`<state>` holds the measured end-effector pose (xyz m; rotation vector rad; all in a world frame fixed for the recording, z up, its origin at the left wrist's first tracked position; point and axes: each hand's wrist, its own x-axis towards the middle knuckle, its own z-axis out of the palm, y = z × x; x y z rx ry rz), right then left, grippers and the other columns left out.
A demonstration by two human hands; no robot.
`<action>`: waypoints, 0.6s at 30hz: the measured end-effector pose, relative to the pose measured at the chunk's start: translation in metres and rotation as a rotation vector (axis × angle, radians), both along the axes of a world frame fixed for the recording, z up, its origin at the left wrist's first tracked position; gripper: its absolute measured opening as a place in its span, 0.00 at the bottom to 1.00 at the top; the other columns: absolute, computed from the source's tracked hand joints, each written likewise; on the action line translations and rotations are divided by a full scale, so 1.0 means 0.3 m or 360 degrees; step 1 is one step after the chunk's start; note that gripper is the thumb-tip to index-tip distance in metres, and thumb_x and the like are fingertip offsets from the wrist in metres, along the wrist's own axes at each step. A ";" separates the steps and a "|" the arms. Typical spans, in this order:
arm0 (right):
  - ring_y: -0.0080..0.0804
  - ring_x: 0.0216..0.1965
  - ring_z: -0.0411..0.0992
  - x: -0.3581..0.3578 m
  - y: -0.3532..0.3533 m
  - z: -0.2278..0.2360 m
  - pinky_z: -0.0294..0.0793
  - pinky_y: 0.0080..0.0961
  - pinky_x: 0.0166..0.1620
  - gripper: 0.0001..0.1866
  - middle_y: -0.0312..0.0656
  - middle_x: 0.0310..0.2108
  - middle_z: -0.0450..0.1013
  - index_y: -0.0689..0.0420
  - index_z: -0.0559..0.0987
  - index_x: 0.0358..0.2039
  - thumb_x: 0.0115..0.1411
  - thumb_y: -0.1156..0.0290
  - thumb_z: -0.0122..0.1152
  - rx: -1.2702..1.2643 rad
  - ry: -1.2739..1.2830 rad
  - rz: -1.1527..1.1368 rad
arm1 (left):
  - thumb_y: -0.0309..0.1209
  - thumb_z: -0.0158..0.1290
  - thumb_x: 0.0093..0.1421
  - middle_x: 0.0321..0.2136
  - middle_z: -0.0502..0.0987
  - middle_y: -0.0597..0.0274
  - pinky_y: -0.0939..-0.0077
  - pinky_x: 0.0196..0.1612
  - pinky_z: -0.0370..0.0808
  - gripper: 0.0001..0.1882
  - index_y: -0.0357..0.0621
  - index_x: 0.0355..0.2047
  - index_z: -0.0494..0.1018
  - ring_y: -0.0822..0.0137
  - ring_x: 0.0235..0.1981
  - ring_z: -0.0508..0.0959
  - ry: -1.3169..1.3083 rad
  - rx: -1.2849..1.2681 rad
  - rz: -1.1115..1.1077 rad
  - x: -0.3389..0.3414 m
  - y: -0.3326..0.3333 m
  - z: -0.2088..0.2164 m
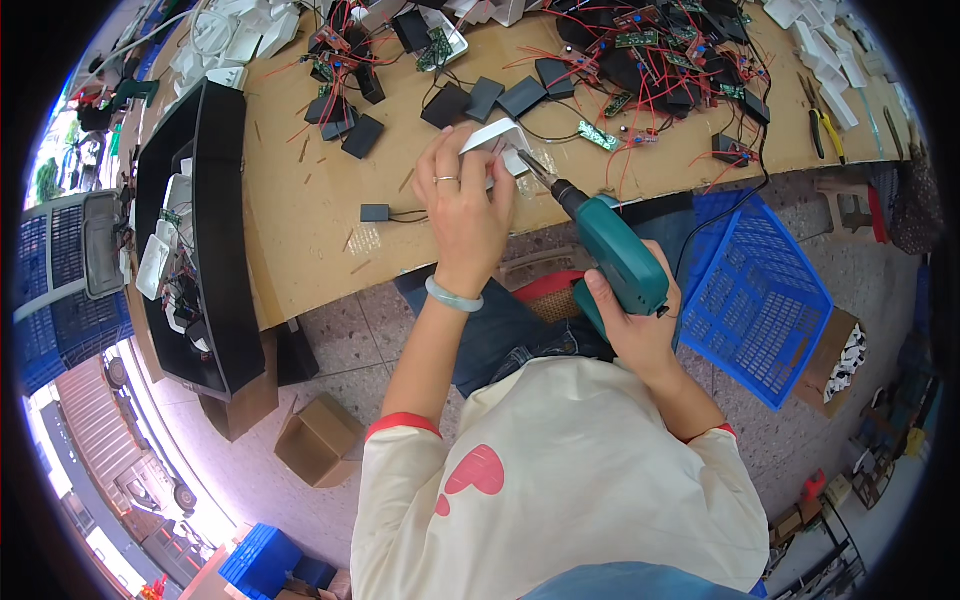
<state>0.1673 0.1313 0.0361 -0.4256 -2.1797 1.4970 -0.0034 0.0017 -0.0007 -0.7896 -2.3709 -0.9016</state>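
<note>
- Teal power tool, gripped in the right hand, which is closed around the handle; its metal tip points toward ten o'clock, into the white plastic housing. Contact inside is too small to tell.
- The left hand, at the housing's seven o'clock, is partly curled, its fingers steadying that piece on the cardboard-covered table.
- Small dark box with thin wires: nine o'clock from the left hand.
- Heap of circuit boards and red wires: two o'clock from the housing.
- Yellow-handled pliers: three o'clock.
- Blue crate: four o'clock, below table level.
</note>
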 end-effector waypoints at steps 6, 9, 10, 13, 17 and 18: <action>0.38 0.36 0.73 0.004 0.001 0.008 0.73 0.28 0.39 0.12 0.45 0.35 0.75 0.64 0.80 0.38 0.56 0.76 0.72 -0.0031 -0.0019 -0.0005 | 0.24 0.60 0.54 0.49 0.75 0.57 0.54 0.54 0.65 0.07 0.40 0.32 0.74 0.51 0.51 0.72 -0.0047 -0.0012 0.0065 -0.006 0.007 0.010; 0.38 0.36 0.73 0.008 0.006 0.016 0.73 0.28 0.39 0.12 0.46 0.35 0.75 0.64 0.80 0.39 0.56 0.76 0.72 0.0034 -0.0016 0.0023 | 0.25 0.60 0.55 0.47 0.76 0.57 0.55 0.52 0.66 0.07 0.40 0.33 0.74 0.52 0.48 0.72 -0.0041 -0.0025 0.0070 -0.013 0.008 0.013; 0.38 0.37 0.73 0.012 0.006 0.014 0.73 0.28 0.39 0.12 0.45 0.35 0.75 0.65 0.80 0.39 0.56 0.75 0.72 0.0023 -0.0014 0.0009 | 0.25 0.60 0.55 0.47 0.76 0.57 0.55 0.52 0.66 0.07 0.40 0.33 0.74 0.52 0.48 0.72 -0.0044 -0.0015 0.0074 -0.013 0.009 0.014; 0.38 0.37 0.73 0.025 0.006 0.016 0.73 0.28 0.39 0.12 0.45 0.35 0.75 0.65 0.80 0.39 0.56 0.75 0.72 -0.0008 0.0023 -0.0012 | 0.24 0.60 0.55 0.45 0.76 0.56 0.56 0.50 0.68 0.07 0.39 0.33 0.73 0.52 0.46 0.72 -0.0063 0.0008 0.0070 -0.018 0.010 0.018; 0.37 0.37 0.73 0.051 0.021 0.001 0.73 0.28 0.40 0.12 0.46 0.38 0.74 0.65 0.79 0.40 0.58 0.74 0.71 0.0016 0.0084 -0.0029 | 0.23 0.60 0.54 0.42 0.77 0.53 0.59 0.47 0.71 0.07 0.38 0.31 0.73 0.51 0.43 0.72 -0.0088 0.0090 0.0031 -0.034 0.015 0.027; 0.37 0.37 0.73 0.056 0.021 -0.001 0.73 0.28 0.40 0.12 0.46 0.38 0.74 0.65 0.79 0.40 0.58 0.74 0.71 0.0015 0.0084 -0.0030 | 0.23 0.60 0.54 0.42 0.77 0.53 0.59 0.47 0.71 0.07 0.38 0.31 0.73 0.51 0.43 0.72 -0.0087 0.0089 0.0030 -0.036 0.014 0.030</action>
